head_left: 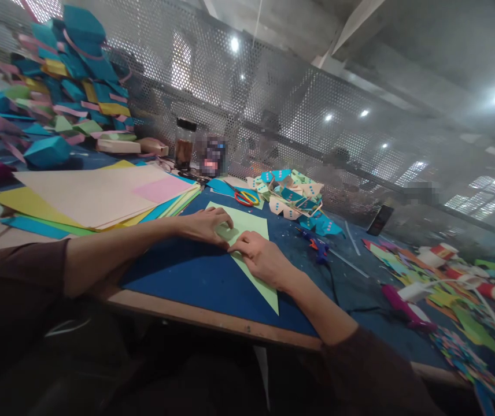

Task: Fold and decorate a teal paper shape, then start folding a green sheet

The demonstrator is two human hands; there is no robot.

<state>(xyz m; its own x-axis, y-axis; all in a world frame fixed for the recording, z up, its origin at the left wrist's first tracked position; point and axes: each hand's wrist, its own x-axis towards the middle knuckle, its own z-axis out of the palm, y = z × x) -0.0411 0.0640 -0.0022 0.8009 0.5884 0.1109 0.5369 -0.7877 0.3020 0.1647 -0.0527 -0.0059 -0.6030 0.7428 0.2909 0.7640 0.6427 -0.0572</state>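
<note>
A sheet of light green paper [252, 224] lies on the blue tabletop, with a slanted edge running to a pointed corner near the table's front. My left hand [206, 225] rests on the paper's left part, fingers curled and pressed to it. Close beside it, my right hand [261, 257] pinches the paper at its slanted edge. The fingertips of both hands nearly meet, and they partly hide the paper there. Just beyond the sheet are scissors [246, 198] with red and yellow handles.
Stacked coloured sheets [87, 193] lie at left, below a pile of blue paper pieces [74, 75]. A jar [184, 144] stands behind. Dotted paper shapes [291, 193], a glue gun [318, 247] with its cord and a purple power strip [407, 306] are to the right.
</note>
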